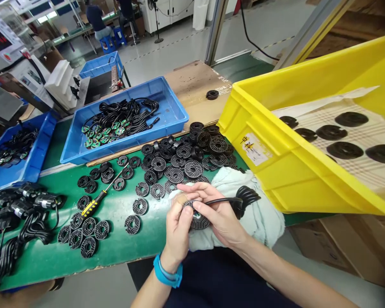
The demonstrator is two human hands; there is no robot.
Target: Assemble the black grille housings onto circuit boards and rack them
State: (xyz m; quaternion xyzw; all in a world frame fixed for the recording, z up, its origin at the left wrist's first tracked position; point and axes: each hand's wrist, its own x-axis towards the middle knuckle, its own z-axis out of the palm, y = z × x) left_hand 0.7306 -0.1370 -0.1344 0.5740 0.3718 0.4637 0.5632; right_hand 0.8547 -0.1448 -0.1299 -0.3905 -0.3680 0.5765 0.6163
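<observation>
Two hands of ours, left hand (176, 222) and right hand (226, 222), pinch nearly closed on one grooved black disc (200, 223), over the left part of the towel (269, 224). Its cable (220, 199) runs rightward above the towel to a coiled bundle (249, 196); our right hand is nearer that bundle.

Floor fan (157, 24), white cabinet (178, 9), blue stools (107, 43).
</observation>
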